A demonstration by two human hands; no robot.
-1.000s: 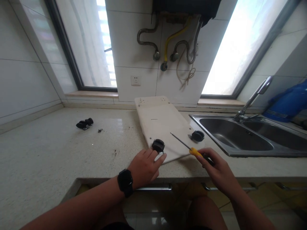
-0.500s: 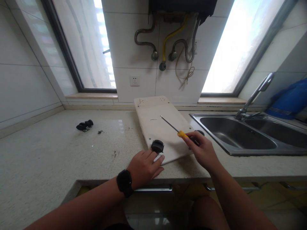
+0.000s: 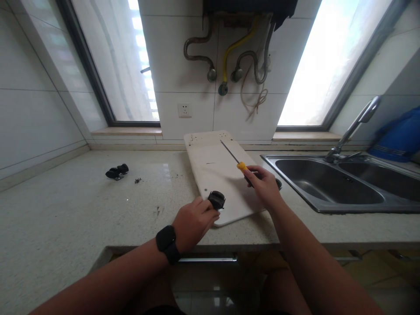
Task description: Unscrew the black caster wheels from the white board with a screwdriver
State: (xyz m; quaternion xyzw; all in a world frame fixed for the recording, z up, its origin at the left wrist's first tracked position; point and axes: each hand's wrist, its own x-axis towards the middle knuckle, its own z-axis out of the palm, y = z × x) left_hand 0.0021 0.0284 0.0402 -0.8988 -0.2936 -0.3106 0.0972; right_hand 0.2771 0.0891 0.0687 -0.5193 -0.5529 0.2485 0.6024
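Black caster sits against the left hand.

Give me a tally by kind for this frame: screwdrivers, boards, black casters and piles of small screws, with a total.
Screwdriver: 1
Board: 1
Black casters: 4 (two on the counter, one by the left hand, one mostly hidden behind the right hand)
Pile of small screws: 1 (too small to count singly)
Total: 7
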